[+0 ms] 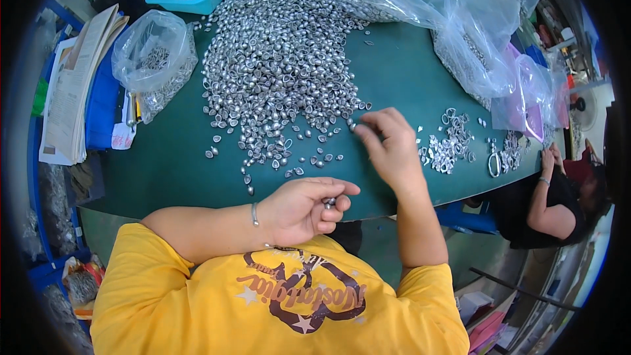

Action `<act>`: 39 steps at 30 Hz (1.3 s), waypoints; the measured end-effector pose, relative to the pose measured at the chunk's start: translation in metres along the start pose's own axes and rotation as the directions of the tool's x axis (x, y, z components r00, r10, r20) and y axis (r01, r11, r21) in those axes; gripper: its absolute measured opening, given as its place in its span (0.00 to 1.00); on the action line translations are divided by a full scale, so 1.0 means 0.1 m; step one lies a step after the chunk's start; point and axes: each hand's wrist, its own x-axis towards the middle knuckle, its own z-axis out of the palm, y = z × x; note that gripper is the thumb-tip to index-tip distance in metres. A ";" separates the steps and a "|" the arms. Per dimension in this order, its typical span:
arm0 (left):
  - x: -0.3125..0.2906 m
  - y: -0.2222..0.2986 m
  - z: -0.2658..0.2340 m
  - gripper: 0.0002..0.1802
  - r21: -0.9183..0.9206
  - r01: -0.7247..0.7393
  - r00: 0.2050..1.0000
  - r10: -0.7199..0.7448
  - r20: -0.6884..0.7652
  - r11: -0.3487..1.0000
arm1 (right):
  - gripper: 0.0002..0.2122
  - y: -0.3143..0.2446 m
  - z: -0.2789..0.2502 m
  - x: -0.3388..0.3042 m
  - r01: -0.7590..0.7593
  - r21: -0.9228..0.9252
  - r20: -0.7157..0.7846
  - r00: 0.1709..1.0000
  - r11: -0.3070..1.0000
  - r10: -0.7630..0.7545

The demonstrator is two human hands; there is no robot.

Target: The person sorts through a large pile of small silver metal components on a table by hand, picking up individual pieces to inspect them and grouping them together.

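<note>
A large heap of small silver metal pieces, teardrop-shaped and cupped, spreads over the green table before me. My left hand is palm up near the table's front edge, its fingers curled around a few of these metal pieces. At the heap's right edge, my right hand has thumb and forefinger closed together at a small metal piece. Several loose pieces lie scattered between the heap and my left hand.
Right of my right hand lie small piles of flat silver parts. Clear plastic bags of metal parts stand left and back right. A turquoise tray sits at the back left. Another person is at the table's right side.
</note>
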 end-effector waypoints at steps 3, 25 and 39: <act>0.02 -0.03 0.00 0.11 0.005 -0.004 1.000 0.005 -0.015 1.000 | 0.06 0.00 0.08 -0.02 0.094 -0.169 0.064 0.994 0.981 -0.084; -0.02 -0.07 -0.09 0.08 -0.023 -0.033 0.999 0.033 0.028 0.999 | 0.05 -0.04 -0.06 0.06 -0.463 0.749 0.301 0.875 0.474 0.379; 0.00 -0.07 -0.11 0.08 -0.025 -0.044 0.999 0.044 0.031 0.999 | 0.05 -0.06 0.21 0.07 0.060 -0.256 0.130 0.991 0.965 -0.028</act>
